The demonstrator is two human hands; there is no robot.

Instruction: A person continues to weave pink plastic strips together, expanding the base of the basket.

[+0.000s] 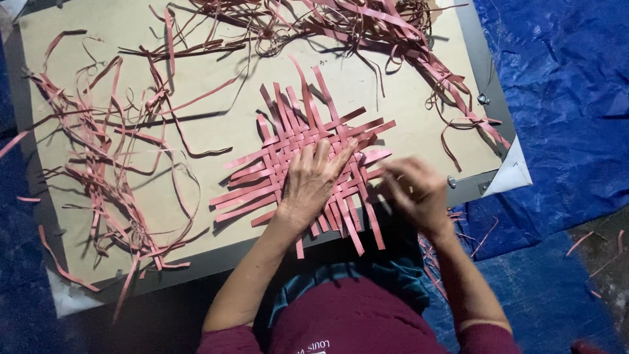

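Blue tarpaulin (563, 98) surrounds a beige surface (209, 124) strewn with loose pink strips (98, 164). Left hand (313, 183) lies flat, fingers spread, pressing a partly woven pink mat (288, 141) near the surface's front edge. Right hand (416, 190), blurred, pinches 1 strip at the mat's right edge.

Left hand (311, 183) flat on pink woven mat (298, 154); right hand (414, 190) blurred at mat edge.
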